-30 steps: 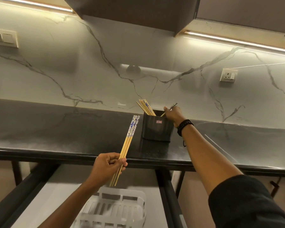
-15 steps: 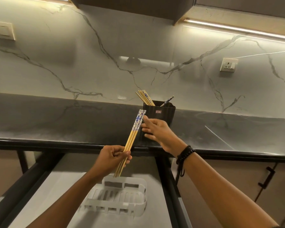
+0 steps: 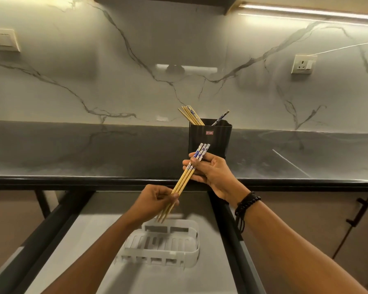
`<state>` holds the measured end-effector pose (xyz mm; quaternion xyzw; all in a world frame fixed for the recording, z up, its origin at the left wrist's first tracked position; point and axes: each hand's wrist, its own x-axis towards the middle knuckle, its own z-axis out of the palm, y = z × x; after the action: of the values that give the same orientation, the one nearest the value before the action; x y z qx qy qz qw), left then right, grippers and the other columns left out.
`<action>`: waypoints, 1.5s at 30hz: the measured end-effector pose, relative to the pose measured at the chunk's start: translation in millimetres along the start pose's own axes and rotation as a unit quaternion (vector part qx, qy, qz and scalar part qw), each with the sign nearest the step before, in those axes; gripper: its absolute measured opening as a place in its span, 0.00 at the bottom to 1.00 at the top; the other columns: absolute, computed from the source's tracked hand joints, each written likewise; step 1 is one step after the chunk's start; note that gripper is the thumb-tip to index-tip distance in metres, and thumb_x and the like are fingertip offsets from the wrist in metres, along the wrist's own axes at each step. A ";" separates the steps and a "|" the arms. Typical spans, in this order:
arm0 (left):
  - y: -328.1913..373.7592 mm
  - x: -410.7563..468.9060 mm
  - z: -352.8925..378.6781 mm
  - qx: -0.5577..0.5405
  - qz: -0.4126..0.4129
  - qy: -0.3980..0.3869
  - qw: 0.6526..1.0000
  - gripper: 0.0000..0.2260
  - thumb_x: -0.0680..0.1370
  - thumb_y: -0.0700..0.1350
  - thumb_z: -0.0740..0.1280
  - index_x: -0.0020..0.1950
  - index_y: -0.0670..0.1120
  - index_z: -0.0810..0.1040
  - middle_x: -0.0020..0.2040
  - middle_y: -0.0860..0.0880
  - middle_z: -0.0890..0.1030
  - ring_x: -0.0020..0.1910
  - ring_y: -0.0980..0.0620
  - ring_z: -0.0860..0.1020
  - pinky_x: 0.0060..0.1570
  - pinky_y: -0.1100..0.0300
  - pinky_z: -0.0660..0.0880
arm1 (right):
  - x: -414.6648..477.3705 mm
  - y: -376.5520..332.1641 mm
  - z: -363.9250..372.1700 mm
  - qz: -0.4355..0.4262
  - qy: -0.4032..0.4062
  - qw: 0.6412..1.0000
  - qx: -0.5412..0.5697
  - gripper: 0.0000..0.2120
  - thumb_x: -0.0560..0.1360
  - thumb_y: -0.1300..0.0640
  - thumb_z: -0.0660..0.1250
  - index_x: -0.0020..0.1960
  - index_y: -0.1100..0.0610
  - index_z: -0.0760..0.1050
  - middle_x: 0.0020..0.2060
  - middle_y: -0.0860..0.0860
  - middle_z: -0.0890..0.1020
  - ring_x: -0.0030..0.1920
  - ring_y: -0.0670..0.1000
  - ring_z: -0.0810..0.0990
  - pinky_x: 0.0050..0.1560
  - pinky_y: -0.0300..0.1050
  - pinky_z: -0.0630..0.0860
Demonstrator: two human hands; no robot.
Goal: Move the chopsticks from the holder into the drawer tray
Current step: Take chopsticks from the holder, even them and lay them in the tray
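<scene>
Three chopsticks (image 3: 184, 180) slant through the air above the front edge of the counter (image 3: 94, 151), their patterned tops pinched in the curled fingers of the right hand (image 3: 212, 172) and their bare lower shafts gripped by the left hand (image 3: 152, 203), tips poking out below it over the back wall of the white tray (image 3: 191, 254). The tray lies in the open drawer (image 3: 89, 240), between its two dark side rails (image 3: 227, 225), with bare drawer floor all around it. Behind the hands the black holder (image 3: 215, 136) stands toward the back of the counter, other chopsticks (image 3: 191, 115) leaning out of its left corner.
</scene>
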<state>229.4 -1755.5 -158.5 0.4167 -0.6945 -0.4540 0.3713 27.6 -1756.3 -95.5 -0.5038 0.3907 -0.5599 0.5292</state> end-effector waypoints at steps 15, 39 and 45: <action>26.6 1.9 25.1 -0.403 -0.033 0.068 0.912 0.21 0.77 0.55 0.62 0.62 0.43 0.77 0.57 0.43 0.84 0.56 0.47 0.83 0.49 0.55 0.82 | -6.6 19.5 6.0 -0.003 0.025 0.962 0.273 0.10 0.78 0.60 0.65 0.58 0.59 0.75 0.56 0.59 0.84 0.56 0.56 0.83 0.49 0.48 0.83; 17.7 2.6 -25.3 -0.555 -0.034 0.130 0.821 0.09 0.78 0.42 0.67 0.55 0.39 0.79 0.54 0.38 0.84 0.52 0.45 0.84 0.39 0.59 0.82 | -20.3 22.8 6.1 0.021 -0.082 0.970 0.229 0.22 0.79 0.44 0.60 0.64 0.57 0.77 0.65 0.58 0.78 0.65 0.58 0.77 0.58 0.48 0.79; 18.2 0.8 -24.0 -0.564 -0.030 0.115 0.817 0.08 0.77 0.42 0.67 0.54 0.39 0.79 0.53 0.38 0.84 0.51 0.45 0.84 0.39 0.58 0.82 | -19.8 25.9 10.6 0.037 -0.086 0.968 0.233 0.21 0.76 0.43 0.64 0.60 0.56 0.81 0.61 0.61 0.80 0.63 0.59 0.79 0.53 0.47 0.81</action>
<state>246.1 -1759.5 -133.8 0.2039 -0.2561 -0.7259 0.6049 41.8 -1739.2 -121.6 -0.3984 0.2210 -0.5699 0.6839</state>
